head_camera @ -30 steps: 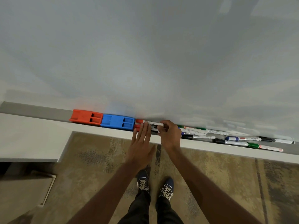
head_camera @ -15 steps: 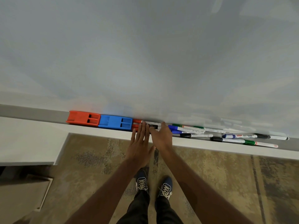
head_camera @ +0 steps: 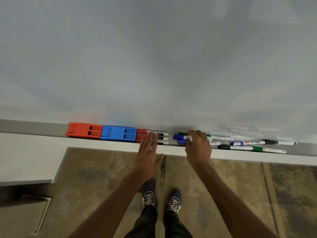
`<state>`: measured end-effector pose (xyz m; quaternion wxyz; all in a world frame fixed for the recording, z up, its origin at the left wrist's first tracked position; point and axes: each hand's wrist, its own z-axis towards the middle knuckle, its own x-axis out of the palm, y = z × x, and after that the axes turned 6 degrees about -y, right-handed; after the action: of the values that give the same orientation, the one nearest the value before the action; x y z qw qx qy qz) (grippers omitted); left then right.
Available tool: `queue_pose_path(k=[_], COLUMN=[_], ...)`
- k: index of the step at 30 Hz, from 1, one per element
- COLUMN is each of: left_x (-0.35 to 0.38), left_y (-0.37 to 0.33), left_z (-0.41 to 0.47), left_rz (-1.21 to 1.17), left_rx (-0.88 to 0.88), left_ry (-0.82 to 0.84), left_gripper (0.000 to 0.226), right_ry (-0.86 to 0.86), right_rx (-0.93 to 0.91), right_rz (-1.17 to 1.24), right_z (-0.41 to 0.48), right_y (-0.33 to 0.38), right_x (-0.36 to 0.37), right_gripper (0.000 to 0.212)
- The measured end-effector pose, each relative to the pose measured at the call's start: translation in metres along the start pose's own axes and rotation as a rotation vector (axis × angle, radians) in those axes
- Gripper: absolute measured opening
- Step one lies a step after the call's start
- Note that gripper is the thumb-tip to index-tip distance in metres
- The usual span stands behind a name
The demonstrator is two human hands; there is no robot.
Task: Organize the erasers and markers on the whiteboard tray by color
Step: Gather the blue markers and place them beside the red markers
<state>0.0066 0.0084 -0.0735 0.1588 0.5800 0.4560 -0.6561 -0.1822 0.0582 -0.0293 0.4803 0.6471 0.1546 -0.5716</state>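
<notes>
A: While the whiteboard fills the whole upper view, what lies beneath it?

B: A mottled brown carpet lies at the bottom and a pale ledge at the left. The grey tray runs along the board's lower edge.

A: And the person?

B: Two bare forearms reach up from below, above dark shoes with white laces. The left hand lies flat, its fingers straight and close together, and the tips rest on the white barrels of the red markers. The right hand arches over the tray a little to the right. Its fingers curl over the far side of the blue markers and its thumb sits on the near side, pinching them.

A: Where do the erasers sit?

B: The red eraser lies on the tray left of centre. The blue eraser touches its right end.

A: And the markers?

B: Three red markers lie parallel, their caps against the blue eraser's right end. A short bare stretch of tray separates them from the two blue markers, whose caps point left. Green markers stick out from behind the right hand. Further right lie another blue-capped marker, a black-capped marker, and nearer the tray's front edge a black marker end to end with a green marker.
</notes>
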Motion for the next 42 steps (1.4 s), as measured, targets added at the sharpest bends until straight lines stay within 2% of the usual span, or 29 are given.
queue_pose_path(k=[3, 6, 9, 14, 17, 20, 24, 26, 29, 33, 37, 42], left_x=[-0.001, 0.0, 0.0, -0.003, -0.003, -0.007, -0.008, -0.008, -0.006, -0.007, -0.004, 0.002], left_y=[-0.01, -0.024, -0.036, -0.051, -0.056, -0.062, -0.066, -0.067, -0.068, -0.067, -0.07, -0.083], left_z=[-0.001, -0.002, -0.002, 0.004, 0.011, 0.019, 0.02, 0.019, 0.018, 0.016, 0.014, 0.01], left_rz=[-0.111, -0.203, -0.306, -0.526, -0.817, -1.371, -1.74, -1.786, -1.762, -1.747, -1.72, -1.714], left_rx=[-0.017, -0.044, -0.095, -0.246, -0.465, -0.754, -0.883, -0.918, -0.965, -1.049, -1.07, -1.084], left_ry=[-0.059, -0.151, -0.261, -0.34, -0.231, -0.053, 0.04, 0.046, 0.009, -0.059, -0.101, -0.143], left_gripper=[0.069, 0.055, 0.039, 0.024, 0.025, 0.029, 0.033, 0.033, 0.037, 0.038, 0.039, 0.038], right_ry=[0.049, 0.102, 0.129, 0.061, 0.005, -0.046, -0.038, -0.007, 0.008, -0.034, 0.038, 0.085], right_rx=[-0.158, -0.293, -0.354, -0.407, -0.386, -0.35, -0.434, -0.482, -0.456, -0.402, -0.571, -0.744], right_rz=[-0.231, -0.357, -0.418, -0.417, -0.37, -0.239, -0.064, -0.017, 0.005, -0.191, -0.39, -0.476], right_z=[0.011, 0.015, 0.016, 0.013, 0.01, -0.001, -0.033, -0.046, -0.051, -0.033, -0.003, 0.013], right_y=[-0.028, -0.042, -0.045, -0.05, -0.049, -0.038, -0.028, -0.028, -0.037, -0.052, -0.057, -0.044], right_x=[-0.006, -0.007, -0.004, -0.001, -0.003, -0.005, -0.005, -0.005, -0.006, -0.006, -0.004, 0.002], right_gripper=[0.037, 0.043, 0.044, 0.037, 0.031, 0.024, 0.031, 0.037, 0.029, 0.026, 0.038, 0.021])
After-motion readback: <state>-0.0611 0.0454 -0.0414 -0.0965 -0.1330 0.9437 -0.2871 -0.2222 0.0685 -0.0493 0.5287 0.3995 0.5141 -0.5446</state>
